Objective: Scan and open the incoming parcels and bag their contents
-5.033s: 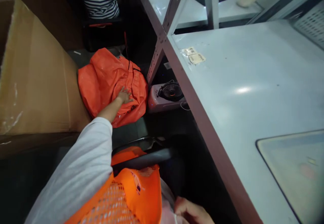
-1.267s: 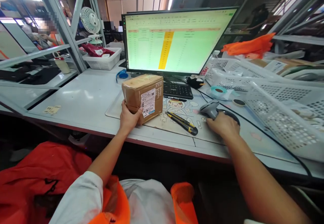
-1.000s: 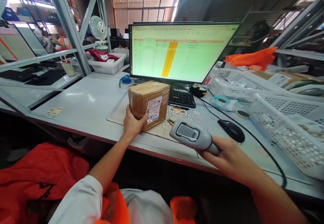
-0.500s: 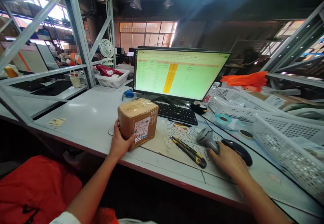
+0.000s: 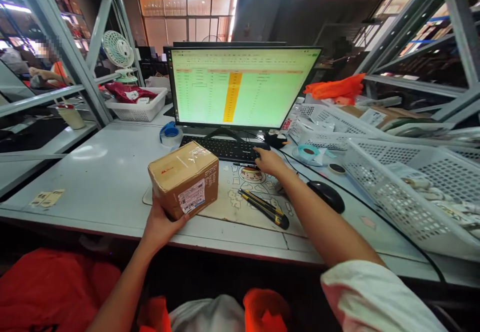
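My left hand [image 5: 163, 227] is closed around the lower left corner of a brown cardboard box [image 5: 210, 187]. The box has clear tape on top and a white shipping label on the side facing me; it rests tilted at the front of the desk mat. Over the right end of the black keyboard [image 5: 210, 148], my right hand [image 5: 269, 162] holds nothing, with a finger stretched out onto the keys. The grey scanner [image 5: 278, 186] is mostly hidden behind my right forearm. Two yellow-and-black utility knives [image 5: 264, 208] lie on the mat between my arms.
A monitor [image 5: 243, 87] showing a spreadsheet stands behind the keyboard. A black mouse [image 5: 326, 196] and white plastic baskets [image 5: 375, 187] are at right. Blue tape [image 5: 169, 133] lies behind the box. Metal frames [image 5: 71, 47] flank the desk. Another person [image 5: 56, 69] is at far left.
My right hand has let go of the scanner and moved forward and left onto the keyboard. My left hand still grips the box. The camera view has turned and tipped down slightly.
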`<state>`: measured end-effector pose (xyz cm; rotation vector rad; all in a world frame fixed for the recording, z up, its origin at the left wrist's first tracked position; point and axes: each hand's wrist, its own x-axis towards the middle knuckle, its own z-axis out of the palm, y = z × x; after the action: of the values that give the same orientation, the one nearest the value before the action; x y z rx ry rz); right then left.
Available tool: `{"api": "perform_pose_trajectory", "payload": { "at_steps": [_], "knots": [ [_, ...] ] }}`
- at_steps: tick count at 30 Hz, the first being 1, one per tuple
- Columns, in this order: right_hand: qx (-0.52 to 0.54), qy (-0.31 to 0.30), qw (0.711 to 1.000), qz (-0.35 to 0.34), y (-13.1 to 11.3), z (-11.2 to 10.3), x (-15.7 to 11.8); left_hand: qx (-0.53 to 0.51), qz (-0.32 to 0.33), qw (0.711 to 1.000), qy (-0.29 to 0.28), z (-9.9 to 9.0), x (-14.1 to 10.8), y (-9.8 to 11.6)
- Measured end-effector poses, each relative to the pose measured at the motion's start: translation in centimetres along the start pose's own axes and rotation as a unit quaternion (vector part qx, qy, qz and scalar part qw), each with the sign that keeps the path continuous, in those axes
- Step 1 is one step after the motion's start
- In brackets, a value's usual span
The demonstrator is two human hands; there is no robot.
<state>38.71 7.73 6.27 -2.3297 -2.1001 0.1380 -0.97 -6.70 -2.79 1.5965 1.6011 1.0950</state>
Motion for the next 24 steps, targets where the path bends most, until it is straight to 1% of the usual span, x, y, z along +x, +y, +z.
{"api": "perform_pose_trajectory", "payload": {
  "at_steps": [2, 4, 8, 10, 12, 14, 16, 17, 18, 19, 21, 22, 24],
  "knots": [
    [-0.01, -0.02, 1.0, 0.01, 0.0, 0.5, 1.5, -0.01, 0.001, 1.0, 0.006, 0.1, 0.0, 0.0],
    [-0.019, -0.042, 0.999, 0.011, 0.1, 0.8, 2.4, -0.02, 0.004, 1.0, 0.011, 0.4, -0.1, -0.1],
    [-0.027, -0.045, 0.999, 0.0, -0.4, 0.8, 3.5, -0.037, 0.019, 0.999, 0.016, 0.7, -0.1, -0.3],
    [-0.027, -0.049, 0.998, -0.008, -1.0, 0.5, 3.6, -0.051, 0.024, 0.998, 0.013, 0.0, 0.1, 0.0],
    [-0.028, -0.052, 0.998, -0.018, -1.6, 0.0, 2.9, -0.061, 0.029, 0.998, 0.015, -1.7, 0.6, 0.7],
    [-0.027, -0.057, 0.997, -0.038, -2.1, -0.4, 0.8, -0.044, 0.048, 0.997, 0.029, -4.3, 1.5, 2.0],
    [-0.025, -0.073, 0.995, -0.068, -2.3, -0.4, -2.5, 0.002, 0.085, 0.995, 0.044, -7.0, 2.6, 3.8],
    [-0.025, -0.085, 0.992, -0.085, -2.4, 0.0, -4.4, 0.026, 0.108, 0.993, 0.041, -8.2, 3.2, 4.9],
    [-0.025, -0.097, 0.99, -0.101, -2.4, 0.5, -6.4, 0.045, 0.13, 0.99, 0.025, -9.2, 3.7, 6.0],
    [-0.026, -0.105, 0.988, -0.114, -2.2, 1.1, -8.2, 0.054, 0.147, 0.988, -0.002, -9.9, 4.2, 7.1],
    [-0.026, -0.104, 0.987, -0.124, -1.8, 2.6, -11.2, 0.041, 0.17, 0.983, -0.064, -10.6, 5.0, 8.8],
    [-0.02, -0.093, 0.988, -0.125, -1.4, 3.2, -12.2, 0.022, 0.175, 0.981, -0.084, -10.6, 5.3, 9.2],
    [0.024, -0.058, 0.99, -0.128, -0.7, 4.0, -13.1, -0.025, 0.169, 0.981, -0.096, -10.3, 5.8, 8.9]
  ]
}}
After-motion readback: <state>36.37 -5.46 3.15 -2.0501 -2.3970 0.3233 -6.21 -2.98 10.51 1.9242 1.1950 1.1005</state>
